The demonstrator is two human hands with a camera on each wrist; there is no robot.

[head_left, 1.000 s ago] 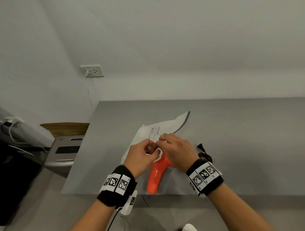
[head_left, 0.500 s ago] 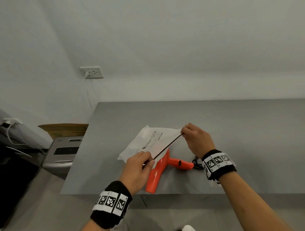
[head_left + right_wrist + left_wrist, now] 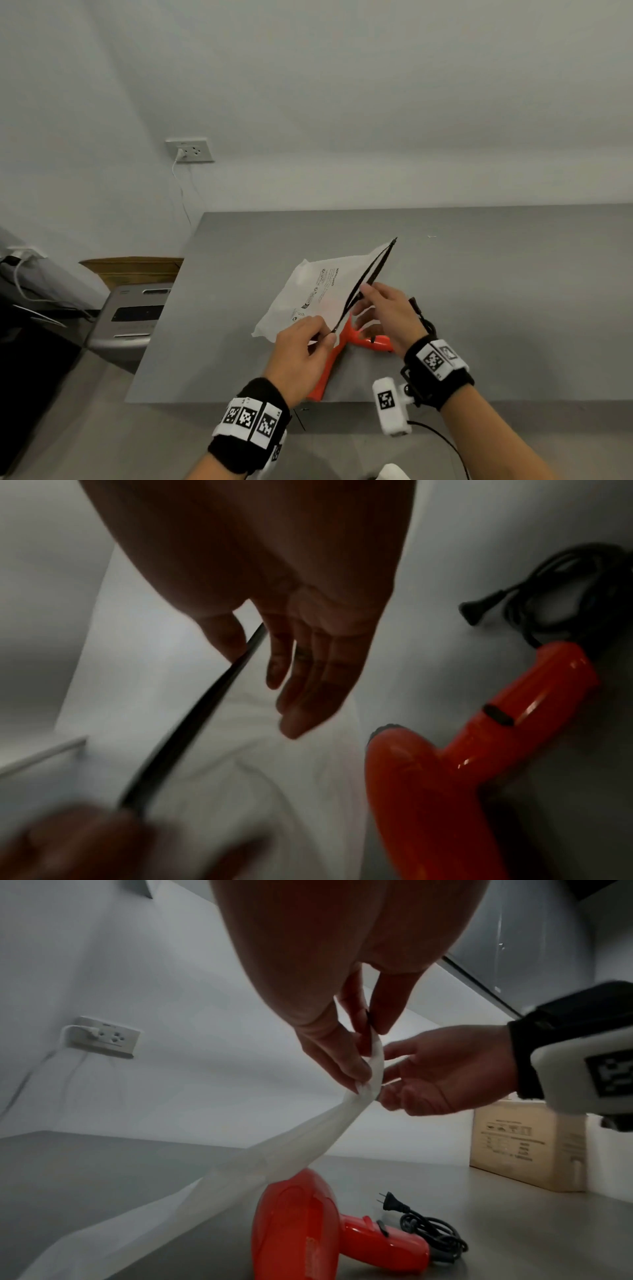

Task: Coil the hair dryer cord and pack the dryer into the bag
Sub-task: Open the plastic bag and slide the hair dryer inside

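Note:
A white plastic bag with a black zip edge is lifted off the grey table. My left hand pinches the near end of that edge, which also shows in the left wrist view on the bag. My right hand has straight fingers at the middle of the zip edge, thumb on one side and fingers on the other. The orange hair dryer lies on the table under the bag. Its black cord lies coiled behind the handle, plug free.
The dryer lies close to the front edge of the grey table. A cardboard box stands on the table to the right. A grey appliance and a carton sit left of the table, below a wall socket.
The hands pulled apart along the zip edge. The right hand then let go of the far end and came back to the middle; the bag's far corner now stands up.

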